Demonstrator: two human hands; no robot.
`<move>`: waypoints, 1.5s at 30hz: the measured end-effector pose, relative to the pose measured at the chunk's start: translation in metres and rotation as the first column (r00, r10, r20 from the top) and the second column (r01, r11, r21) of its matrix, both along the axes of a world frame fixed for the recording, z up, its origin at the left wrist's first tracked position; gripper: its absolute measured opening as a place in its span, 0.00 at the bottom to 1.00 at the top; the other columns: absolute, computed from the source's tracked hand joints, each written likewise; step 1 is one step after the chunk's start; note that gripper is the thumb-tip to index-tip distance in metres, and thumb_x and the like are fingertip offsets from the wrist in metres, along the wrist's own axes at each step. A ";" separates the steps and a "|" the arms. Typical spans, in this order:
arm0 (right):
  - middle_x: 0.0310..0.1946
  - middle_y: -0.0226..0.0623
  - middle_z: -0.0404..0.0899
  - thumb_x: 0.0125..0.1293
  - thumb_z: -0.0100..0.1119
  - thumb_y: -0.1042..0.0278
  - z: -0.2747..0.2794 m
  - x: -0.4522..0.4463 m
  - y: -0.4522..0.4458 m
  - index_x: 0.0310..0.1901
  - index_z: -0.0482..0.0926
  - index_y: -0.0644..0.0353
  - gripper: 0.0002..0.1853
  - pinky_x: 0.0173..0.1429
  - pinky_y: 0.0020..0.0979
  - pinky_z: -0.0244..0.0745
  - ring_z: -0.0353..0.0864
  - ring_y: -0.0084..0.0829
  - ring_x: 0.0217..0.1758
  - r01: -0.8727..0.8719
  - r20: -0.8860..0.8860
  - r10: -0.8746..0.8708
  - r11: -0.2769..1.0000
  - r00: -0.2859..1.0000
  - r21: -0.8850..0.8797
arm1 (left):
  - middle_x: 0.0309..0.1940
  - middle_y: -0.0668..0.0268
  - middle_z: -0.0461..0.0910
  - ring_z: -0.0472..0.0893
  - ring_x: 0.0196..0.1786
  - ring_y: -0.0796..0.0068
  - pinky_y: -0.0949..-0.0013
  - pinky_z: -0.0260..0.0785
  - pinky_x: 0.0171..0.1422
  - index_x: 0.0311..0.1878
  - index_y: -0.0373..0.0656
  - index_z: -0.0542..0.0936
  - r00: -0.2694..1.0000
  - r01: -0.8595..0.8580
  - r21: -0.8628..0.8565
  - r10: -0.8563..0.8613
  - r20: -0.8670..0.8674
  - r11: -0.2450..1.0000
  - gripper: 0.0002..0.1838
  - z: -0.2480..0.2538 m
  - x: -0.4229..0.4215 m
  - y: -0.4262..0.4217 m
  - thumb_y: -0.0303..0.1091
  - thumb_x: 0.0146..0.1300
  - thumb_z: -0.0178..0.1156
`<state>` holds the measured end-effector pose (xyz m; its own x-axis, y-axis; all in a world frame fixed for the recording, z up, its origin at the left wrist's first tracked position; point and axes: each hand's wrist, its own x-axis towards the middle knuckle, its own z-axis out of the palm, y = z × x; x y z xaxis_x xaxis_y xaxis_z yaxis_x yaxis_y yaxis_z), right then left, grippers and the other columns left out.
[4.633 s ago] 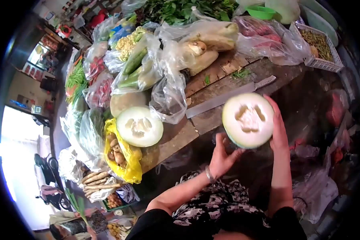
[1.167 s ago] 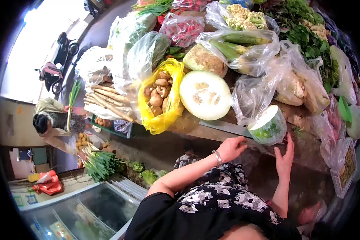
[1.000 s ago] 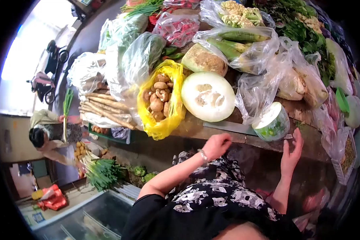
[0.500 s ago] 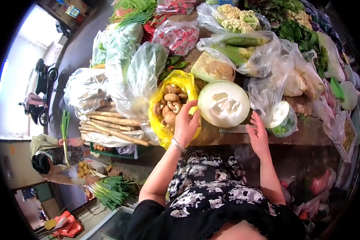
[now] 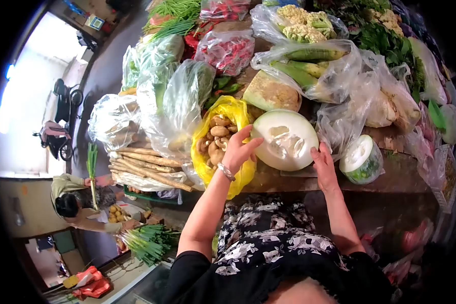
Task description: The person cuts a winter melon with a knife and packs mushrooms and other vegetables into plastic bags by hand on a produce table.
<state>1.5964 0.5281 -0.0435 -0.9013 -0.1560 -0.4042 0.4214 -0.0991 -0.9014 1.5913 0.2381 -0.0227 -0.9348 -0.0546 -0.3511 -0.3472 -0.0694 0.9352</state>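
Observation:
A cut winter melon (image 5: 268, 152) lies on the table with its pale, hollowed face turned up toward me. My left hand (image 5: 238, 152) is at its left side, fingers curved onto the rim beside the yellow bag. On the opposite side, my right hand (image 5: 324, 164) presses its thumb and fingers around the right edge. Between them the two hands hold the melon; some fingertips are hidden. A flat metal blade (image 5: 296, 173) shows partly below the melon. Brown mushrooms (image 5: 219, 131) fill the open yellow plastic bag (image 5: 240, 182) just left of my left hand.
A smaller cut green melon (image 5: 359, 164) in plastic sits to the right. Behind are a large cut gourd (image 5: 272, 91), bagged corn (image 5: 299, 71) and cauliflower (image 5: 304, 25). Long brown roots (image 5: 147, 162) lie left. Another person (image 5: 73, 200) at left handles green onions (image 5: 149, 243).
My right hand has moved in against the melon's right edge, and my left fingers reach farther over its left rim. The whole view has shifted slightly.

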 end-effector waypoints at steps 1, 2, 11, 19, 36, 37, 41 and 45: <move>0.75 0.45 0.54 0.70 0.61 0.48 0.011 0.005 -0.005 0.75 0.50 0.70 0.45 0.79 0.34 0.46 0.53 0.35 0.77 0.014 -0.016 -0.013 0.999 1.000 0.029 | 0.58 0.48 0.76 0.80 0.22 0.74 0.74 0.71 0.27 0.71 0.26 0.63 0.999 0.018 0.037 -0.019 0.028 0.999 0.38 -0.003 -0.004 -0.002 0.32 0.60 0.64; 0.74 0.44 0.56 0.70 0.61 0.49 0.024 0.010 -0.009 0.75 0.52 0.69 0.44 0.78 0.34 0.48 0.55 0.34 0.76 0.028 -0.029 -0.026 0.998 0.999 0.059 | 0.58 0.48 0.76 0.80 0.22 0.74 0.74 0.71 0.27 0.71 0.26 0.63 0.999 0.021 0.028 -0.022 0.032 0.999 0.38 -0.006 -0.007 -0.002 0.32 0.60 0.64; 0.52 0.29 0.73 0.71 0.61 0.53 0.015 0.038 0.035 0.76 0.51 0.64 0.42 0.51 0.26 0.65 0.69 0.21 0.51 0.104 0.045 -0.110 0.988 0.993 0.117 | 0.55 0.52 0.79 0.78 0.23 0.74 0.71 0.72 0.27 0.73 0.36 0.64 0.956 0.279 0.147 -0.289 0.052 0.949 0.37 0.011 -0.048 0.033 0.24 0.56 0.55; 0.50 0.29 0.75 0.74 0.58 0.60 0.018 0.036 0.037 0.77 0.55 0.56 0.35 0.52 0.27 0.70 0.72 0.20 0.48 0.054 -0.031 -0.048 0.970 0.998 0.239 | 0.61 0.48 0.75 0.82 0.26 0.75 0.72 0.76 0.30 0.73 0.41 0.65 0.969 0.244 0.036 -0.243 -0.034 0.969 0.35 -0.002 -0.041 0.035 0.20 0.59 0.53; 0.65 0.47 0.70 0.63 0.61 0.76 0.093 0.001 -0.187 0.65 0.70 0.61 0.27 0.73 0.38 0.61 0.68 0.43 0.70 -0.099 -0.368 0.440 0.741 0.819 0.664 | 0.74 0.49 0.58 0.80 0.48 0.51 0.60 0.78 0.45 0.79 0.56 0.51 0.893 -0.443 -0.876 0.178 -0.413 0.189 0.54 0.024 0.029 -0.237 0.32 0.54 0.73; 0.66 0.47 0.69 0.64 0.62 0.74 0.089 -0.004 -0.212 0.67 0.68 0.61 0.29 0.74 0.38 0.61 0.67 0.42 0.70 -0.152 -0.355 0.447 0.770 0.821 0.619 | 0.71 0.49 0.63 0.80 0.47 0.51 0.59 0.77 0.44 0.80 0.56 0.49 0.924 -0.374 -0.891 0.183 -0.336 0.255 0.55 0.015 0.029 -0.255 0.31 0.54 0.72; 0.73 0.48 0.59 0.63 0.67 0.67 0.059 -0.026 -0.305 0.76 0.52 0.53 0.44 0.74 0.43 0.62 0.64 0.46 0.73 -0.316 -0.290 0.503 0.803 0.814 0.505 | 0.41 0.55 0.82 0.81 0.40 0.58 0.60 0.74 0.43 0.71 0.47 0.67 0.948 -0.317 -0.805 0.166 -0.271 0.501 0.36 -0.019 0.034 -0.308 0.27 0.58 0.66; 0.74 0.53 0.54 0.61 0.71 0.61 0.033 -0.046 -0.375 0.79 0.45 0.50 0.51 0.64 0.40 0.74 0.72 0.43 0.66 -0.245 -0.308 0.476 0.788 0.824 0.564 | 0.25 0.66 0.79 0.75 0.25 0.79 0.75 0.68 0.32 0.47 0.37 0.81 0.889 -0.440 -0.389 0.331 -0.318 0.809 0.09 -0.024 0.044 -0.336 0.23 0.66 0.56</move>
